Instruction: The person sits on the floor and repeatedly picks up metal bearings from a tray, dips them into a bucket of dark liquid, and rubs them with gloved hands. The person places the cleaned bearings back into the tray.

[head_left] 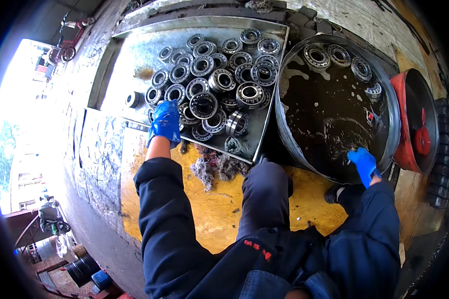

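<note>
Bearings (215, 82): heaped in tray (127, 60); four in drum (283, 119). Left hand (165, 122): at tray edge. Right hand (363, 163): at drum liquid (312, 124). Fingers' hold: unclear, both. Step, seemingly: washing; next calls for firm grip.

Red bicycle (72, 39) (upper left)

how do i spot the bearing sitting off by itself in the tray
Find the wide metal tray, left of the round metal tub. Near its left end, left of the blue-gloved left hand, lies one bearing. It alone sits apart from the pile, with bare metal between; the others crowd together.
</note>
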`<state>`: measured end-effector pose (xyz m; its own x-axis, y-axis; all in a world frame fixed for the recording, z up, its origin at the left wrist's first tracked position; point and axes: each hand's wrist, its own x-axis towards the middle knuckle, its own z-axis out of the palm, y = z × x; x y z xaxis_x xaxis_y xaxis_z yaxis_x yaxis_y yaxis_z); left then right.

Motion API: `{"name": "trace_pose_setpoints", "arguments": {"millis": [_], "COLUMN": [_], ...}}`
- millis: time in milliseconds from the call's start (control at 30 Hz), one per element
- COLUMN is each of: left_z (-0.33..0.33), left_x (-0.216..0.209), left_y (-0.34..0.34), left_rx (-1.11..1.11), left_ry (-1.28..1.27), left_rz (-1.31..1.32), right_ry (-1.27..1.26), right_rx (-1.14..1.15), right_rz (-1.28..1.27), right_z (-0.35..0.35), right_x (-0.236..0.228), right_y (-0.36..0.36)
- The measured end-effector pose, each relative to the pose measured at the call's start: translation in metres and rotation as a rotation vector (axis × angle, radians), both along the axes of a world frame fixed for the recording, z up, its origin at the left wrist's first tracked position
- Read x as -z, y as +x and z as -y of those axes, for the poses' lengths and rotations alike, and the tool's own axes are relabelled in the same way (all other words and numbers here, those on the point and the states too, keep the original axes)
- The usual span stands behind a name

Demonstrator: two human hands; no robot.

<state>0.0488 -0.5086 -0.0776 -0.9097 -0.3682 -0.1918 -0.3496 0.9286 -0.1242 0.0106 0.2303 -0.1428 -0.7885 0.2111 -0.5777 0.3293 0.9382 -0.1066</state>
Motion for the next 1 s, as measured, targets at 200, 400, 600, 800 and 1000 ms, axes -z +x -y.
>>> {"name": "trace_pose_setpoints", "arguments": {"millis": [200,400,600,800,1000], "left_z": [-0.111,-0.287,-0.416,-0.458,-0.46], "left_x": [-0.055,-0.097,-0.13,-0.073,-0.017], "left_y": [-0.019,-0.041,-0.03,-0.054,-0.047], "left_rx": [-0.256,-0.105,-0.242,-0.015,0.483], "left_ry": [1.524,2.481,2.483,1.868,0.507], "left_rz": [-0.48,-0.324,-0.079,0.058,0.392], "right_ry": [0.16,0.055,-0.03,0.244,-0.251], "right_rx": [-0.686,-0.694,-0.385,-0.983,-0.401], "right_rz": [-0.049,-0.22,-0.446,-0.243,-0.217], "right_z": [0.043,0.048,0.019,0.039,0.023], "right_x": [-0.028,-0.013,-0.007,-0.019,-0.055], "right_y": [0.007,0.013,0.033,0.008,0.035]}}
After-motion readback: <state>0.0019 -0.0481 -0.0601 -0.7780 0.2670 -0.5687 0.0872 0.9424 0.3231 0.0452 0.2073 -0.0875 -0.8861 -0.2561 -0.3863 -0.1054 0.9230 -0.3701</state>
